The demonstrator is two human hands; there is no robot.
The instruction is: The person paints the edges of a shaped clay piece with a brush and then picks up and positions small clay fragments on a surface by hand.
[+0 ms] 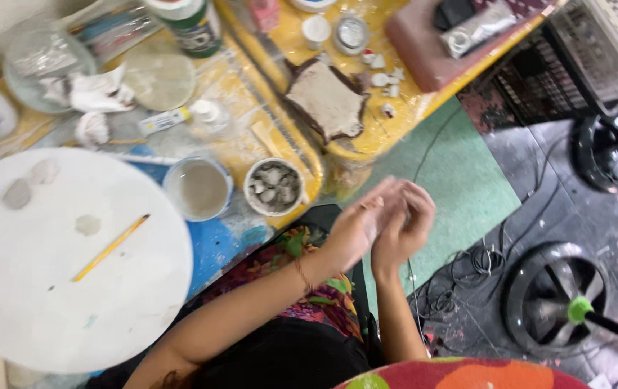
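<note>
Two blurred hands, left (356, 227) and right (402, 223), pressed together, grip contents unclear, beside the round white board (71, 288).

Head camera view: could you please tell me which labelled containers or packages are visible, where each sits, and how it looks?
Bottle: top edge of the yellow table, round, green label, white cap.
Small tube: lying beside the white round board, white with a yellow band.
Foil packet: on the reddish tray at top right, silvery, crumpled.

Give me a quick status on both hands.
Left hand and right hand pressed together off the table edge, blurred. Anything between them hidden. Yellow pencil lies untouched on white round board.
</note>
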